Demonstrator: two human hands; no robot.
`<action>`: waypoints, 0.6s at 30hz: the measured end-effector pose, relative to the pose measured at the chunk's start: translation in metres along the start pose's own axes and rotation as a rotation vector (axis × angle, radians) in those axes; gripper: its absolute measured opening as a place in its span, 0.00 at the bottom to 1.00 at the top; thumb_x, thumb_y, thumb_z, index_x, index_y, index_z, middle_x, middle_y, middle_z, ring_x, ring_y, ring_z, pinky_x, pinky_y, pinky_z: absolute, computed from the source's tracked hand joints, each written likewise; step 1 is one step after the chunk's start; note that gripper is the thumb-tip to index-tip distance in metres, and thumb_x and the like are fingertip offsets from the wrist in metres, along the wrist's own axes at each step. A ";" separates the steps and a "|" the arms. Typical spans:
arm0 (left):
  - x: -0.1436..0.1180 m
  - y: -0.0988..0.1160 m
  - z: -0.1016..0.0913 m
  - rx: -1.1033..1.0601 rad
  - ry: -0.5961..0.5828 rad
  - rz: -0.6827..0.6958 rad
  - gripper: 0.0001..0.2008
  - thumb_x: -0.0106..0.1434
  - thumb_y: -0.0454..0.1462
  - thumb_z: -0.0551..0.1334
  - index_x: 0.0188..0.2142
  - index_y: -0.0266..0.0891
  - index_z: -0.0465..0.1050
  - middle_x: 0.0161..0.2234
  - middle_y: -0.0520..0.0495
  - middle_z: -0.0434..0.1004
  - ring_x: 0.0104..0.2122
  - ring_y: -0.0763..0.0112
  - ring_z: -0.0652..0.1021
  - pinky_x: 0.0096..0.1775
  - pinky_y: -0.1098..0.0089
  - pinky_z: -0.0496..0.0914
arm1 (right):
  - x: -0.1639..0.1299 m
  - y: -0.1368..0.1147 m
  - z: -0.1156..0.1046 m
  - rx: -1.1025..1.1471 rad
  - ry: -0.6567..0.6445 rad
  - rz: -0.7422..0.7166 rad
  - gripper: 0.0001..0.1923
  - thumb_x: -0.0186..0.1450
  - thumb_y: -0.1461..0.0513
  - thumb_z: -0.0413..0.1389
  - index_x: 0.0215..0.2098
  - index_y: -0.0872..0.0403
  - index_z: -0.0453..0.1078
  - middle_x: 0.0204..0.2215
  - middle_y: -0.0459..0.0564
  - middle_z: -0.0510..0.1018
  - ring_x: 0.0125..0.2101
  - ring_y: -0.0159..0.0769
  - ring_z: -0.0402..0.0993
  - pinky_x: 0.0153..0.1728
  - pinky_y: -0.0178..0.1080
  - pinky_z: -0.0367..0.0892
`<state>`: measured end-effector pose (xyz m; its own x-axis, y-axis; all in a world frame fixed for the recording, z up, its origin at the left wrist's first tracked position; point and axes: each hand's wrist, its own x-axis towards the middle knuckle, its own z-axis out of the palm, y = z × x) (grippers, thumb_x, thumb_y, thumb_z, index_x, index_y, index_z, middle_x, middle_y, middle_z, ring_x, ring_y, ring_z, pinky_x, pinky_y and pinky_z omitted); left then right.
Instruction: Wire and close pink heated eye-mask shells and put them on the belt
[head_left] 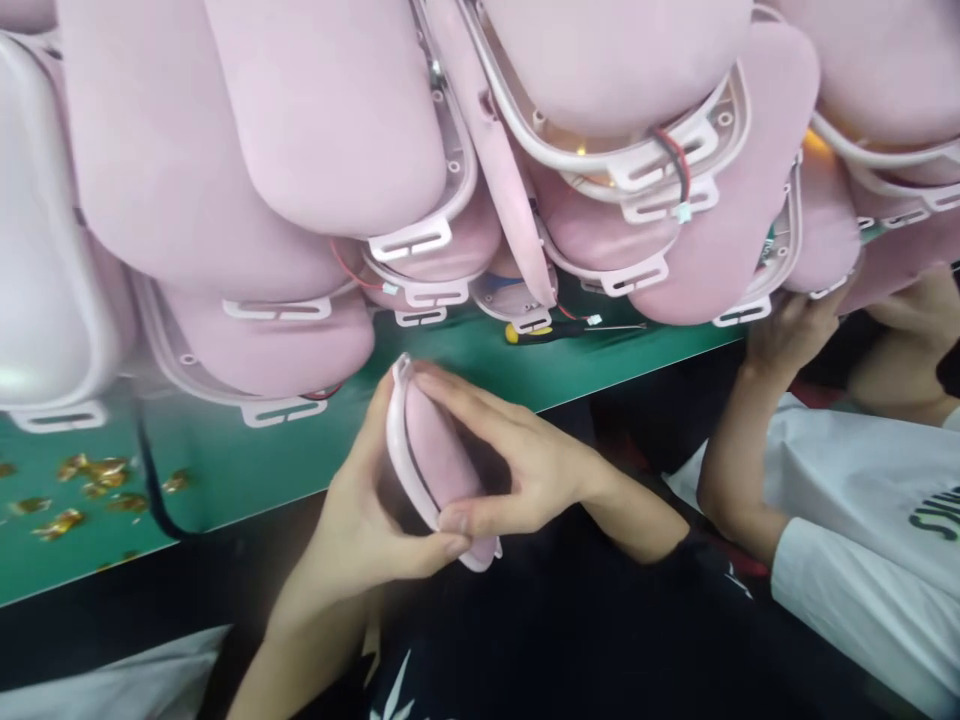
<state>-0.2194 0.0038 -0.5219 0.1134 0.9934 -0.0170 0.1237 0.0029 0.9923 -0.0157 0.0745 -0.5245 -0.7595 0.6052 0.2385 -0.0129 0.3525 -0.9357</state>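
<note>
pink and white casing (441, 450), green tabletop (259, 465)

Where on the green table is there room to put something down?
Bare green table shows in two spots: between the black cord and the left hand, and a narrower strip between the screwdriver and the table's near edge. It's crowded behind with pink cases; golden bits lie at the far left.

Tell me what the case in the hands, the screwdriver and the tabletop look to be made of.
Case: probably plastic; matte pink shell, smooth white rim with a moulded look.
Screwdriver: likely a plastic handle, black and yellow, with a thin, metal-looking shaft.
Tabletop: perhaps rubber or vinyl; even green, faintly shiny, but the look leaves it open.
</note>
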 end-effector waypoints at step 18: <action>-0.004 0.007 -0.015 0.056 -0.160 -0.075 0.48 0.68 0.71 0.52 0.76 0.46 0.63 0.55 0.32 0.86 0.61 0.33 0.82 0.56 0.35 0.82 | 0.006 0.007 -0.013 0.025 0.113 0.171 0.46 0.74 0.43 0.62 0.80 0.49 0.48 0.70 0.57 0.71 0.64 0.41 0.76 0.63 0.45 0.79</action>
<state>-0.2340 0.0013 -0.5135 0.2570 0.9596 -0.1144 0.1915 0.0654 0.9793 -0.0120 0.0895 -0.5258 -0.6746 0.7311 0.1023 0.0922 0.2210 -0.9709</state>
